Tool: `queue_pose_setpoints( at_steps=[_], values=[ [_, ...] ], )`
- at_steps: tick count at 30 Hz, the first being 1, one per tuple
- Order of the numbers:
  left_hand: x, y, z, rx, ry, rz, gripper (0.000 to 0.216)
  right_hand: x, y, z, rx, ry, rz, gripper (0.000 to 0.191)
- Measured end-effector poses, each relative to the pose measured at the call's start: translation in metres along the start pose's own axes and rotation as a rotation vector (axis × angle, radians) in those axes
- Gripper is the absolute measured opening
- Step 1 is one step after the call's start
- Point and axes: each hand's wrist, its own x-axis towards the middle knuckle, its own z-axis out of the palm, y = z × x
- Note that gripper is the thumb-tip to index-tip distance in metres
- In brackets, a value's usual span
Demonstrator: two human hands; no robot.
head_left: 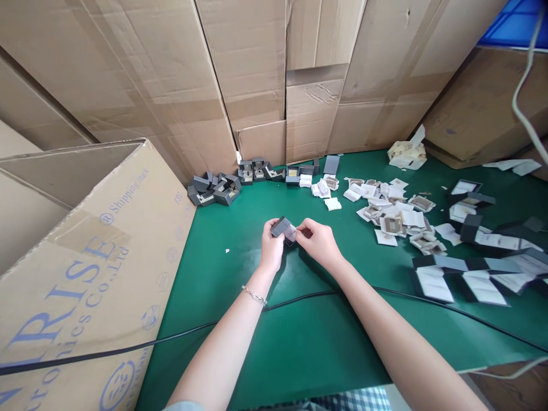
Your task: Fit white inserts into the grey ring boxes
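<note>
My left hand (272, 245), with a silver chain bracelet at its wrist, is closed around a small dark grey hinged box (280, 226). The box is tilted over the middle of the table. A pale printed card (291, 233) shows at its right side. My right hand (317, 240) pinches at the right edge of this card with thumb and forefinger; its other fingers are curled in. Whether the card lies inside the box or partly out of it, I cannot tell.
Several dark grey boxes (226, 188) lie at the back left. White paper and grey inserts (391, 224) are heaped right of centre, with more opened boxes (471, 262) at far right. A black cable (299, 298) crosses the green table (205, 354). A large carton (107, 257) stands left.
</note>
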Motion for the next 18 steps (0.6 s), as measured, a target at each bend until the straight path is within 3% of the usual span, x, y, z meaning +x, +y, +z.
queue_pose_setpoints(
  at_steps=[4, 9, 14, 18],
  values=[
    [-0.0028, 0.0048, 0.0001, -0.114, -0.06, -0.073, 0.035, 0.0018, -0.0034, -0.0005, -0.115, -0.038, -0.095, 0.011],
    [-0.0045, 0.0061, 0.0023, -0.187, -0.048, -0.103, 0.035, -0.0024, -0.0082, 0.0045, -0.341, -0.009, -0.183, 0.014],
    [-0.0071, 0.0066, 0.0045, -0.201, -0.014, -0.072, 0.033, -0.0047, -0.01, 0.0068, -0.575, 0.062, -0.343, 0.027],
    [-0.0092, 0.0072, 0.0049, -0.18, -0.011, -0.015, 0.031, -0.0027, -0.0086, 0.0072, -0.594, 0.091, -0.375, 0.031]
  ],
)
